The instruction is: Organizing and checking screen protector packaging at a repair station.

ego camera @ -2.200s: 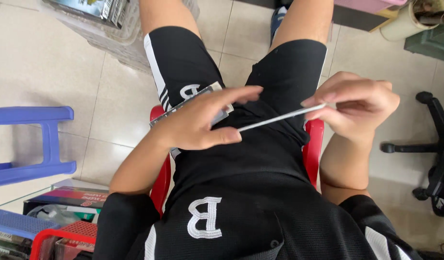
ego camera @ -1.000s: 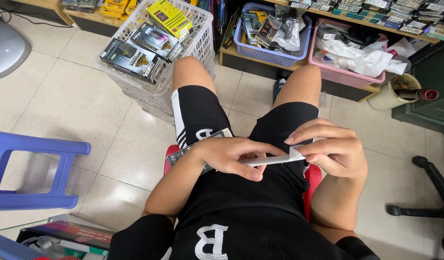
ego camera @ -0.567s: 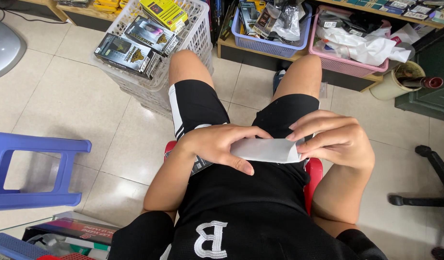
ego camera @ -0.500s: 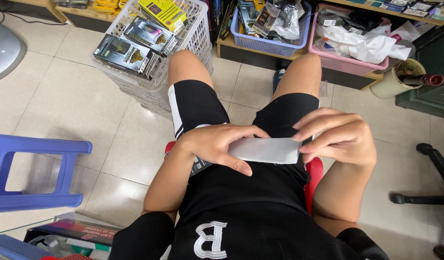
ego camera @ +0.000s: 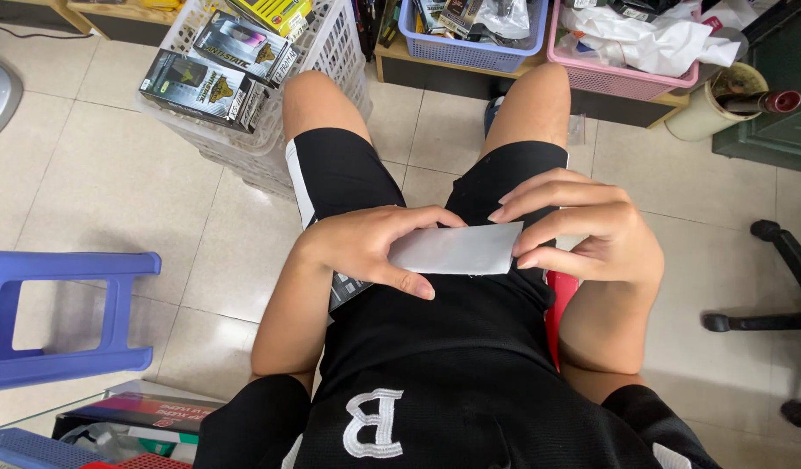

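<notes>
Flat sheet (ego camera: 457, 249) held over the lap between left hand (ego camera: 366, 252) and right hand (ego camera: 592, 234). Ahead left of the knees, a basket (ego camera: 331, 52) holding boxes (ego camera: 201, 87). Stool (ego camera: 66, 317) at far left; chair base (ego camera: 783, 321) at far right.

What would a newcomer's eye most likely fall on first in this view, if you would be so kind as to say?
Probably the flat grey-white rectangular piece at the centre, held over the lap between the left hand and the right hand. Next comes the white mesh basket of boxed goods on the tiled floor at upper left, beside the knee. The blue plastic stool at the left edge also stands out.
</notes>
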